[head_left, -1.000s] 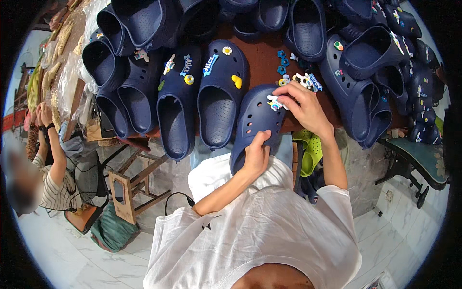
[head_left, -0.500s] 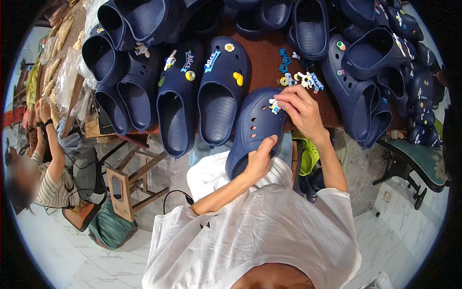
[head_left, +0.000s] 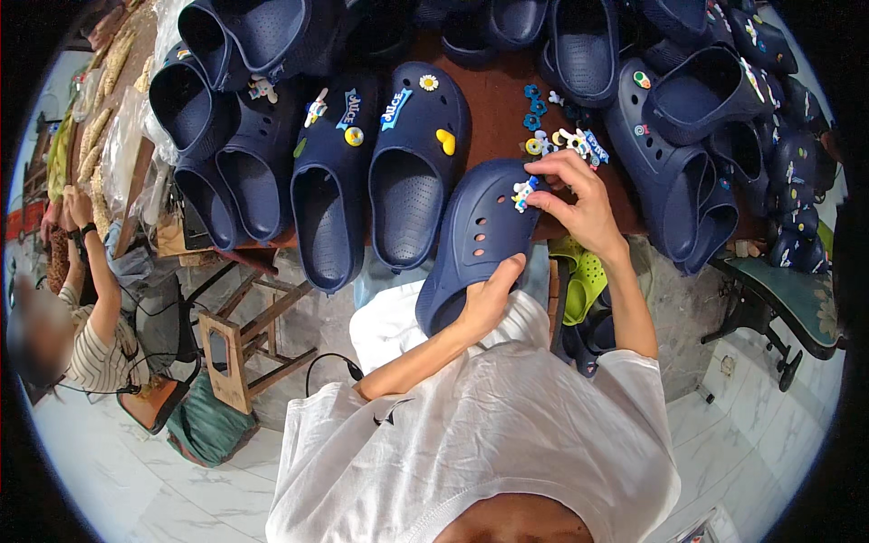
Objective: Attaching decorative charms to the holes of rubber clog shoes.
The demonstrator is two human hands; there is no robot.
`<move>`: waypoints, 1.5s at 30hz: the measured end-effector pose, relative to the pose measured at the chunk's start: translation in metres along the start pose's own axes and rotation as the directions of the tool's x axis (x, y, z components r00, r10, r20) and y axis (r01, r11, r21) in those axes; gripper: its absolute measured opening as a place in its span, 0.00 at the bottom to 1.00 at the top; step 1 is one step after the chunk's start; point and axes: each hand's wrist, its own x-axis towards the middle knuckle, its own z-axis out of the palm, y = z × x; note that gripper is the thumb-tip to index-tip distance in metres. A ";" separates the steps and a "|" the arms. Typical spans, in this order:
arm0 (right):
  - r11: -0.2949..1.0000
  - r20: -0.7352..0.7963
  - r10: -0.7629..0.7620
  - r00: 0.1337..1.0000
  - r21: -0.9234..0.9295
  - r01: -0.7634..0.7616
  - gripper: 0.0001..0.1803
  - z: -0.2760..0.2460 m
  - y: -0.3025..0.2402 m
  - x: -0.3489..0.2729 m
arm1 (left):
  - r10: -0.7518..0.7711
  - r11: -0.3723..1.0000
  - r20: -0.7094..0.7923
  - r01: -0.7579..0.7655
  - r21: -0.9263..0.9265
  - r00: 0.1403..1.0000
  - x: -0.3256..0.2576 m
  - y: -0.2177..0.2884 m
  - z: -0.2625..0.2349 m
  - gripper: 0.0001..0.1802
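Observation:
A navy clog (head_left: 462, 213) with a row of holes is tilted over my lap at the table's near edge. My left hand (head_left: 489, 294) is closed on its opening, thumb on top and the other fingers hidden inside. At the toe's right side, a small white-and-blue shoe charm (head_left: 523, 193) sits against the upper. My right hand (head_left: 579, 204) has its bent fingers and thumb around the charm's right side, the thumb touching it. Whether its stem is in a hole cannot be seen. Loose charms (head_left: 579, 145) and blue flower charms (head_left: 534, 109) lie beyond on the table.
Decorated navy clogs (head_left: 412, 163) stand left of my hands, and more clogs (head_left: 665, 172) pile up on the right. The brown table (head_left: 493, 118) ends just before my lap. Below are a lime-green clog (head_left: 584, 285) and a wooden stool (head_left: 231, 353). Another person (head_left: 100, 317) works at far left.
My right thumb and fingers have spread somewhat around the charm, which now shows more. The charm sits slightly further right. My left hand keeps its hold on the clog.

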 end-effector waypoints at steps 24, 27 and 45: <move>0.998 0.376 0.066 0.924 -0.007 -0.068 0.29 -0.025 0.002 0.021 | 0.136 0.901 0.118 -0.173 0.399 0.984 -0.007 0.001 0.004 0.04; 0.998 0.374 0.033 0.927 -0.056 -0.013 0.29 -0.027 0.000 0.022 | 0.172 0.885 0.142 -0.216 0.412 0.975 -0.007 -0.001 0.003 0.06; 0.993 -0.085 0.069 0.994 0.102 -0.060 0.19 0.016 0.000 -0.009 | -0.091 0.992 -0.010 0.092 0.091 0.996 -0.006 0.014 0.000 0.05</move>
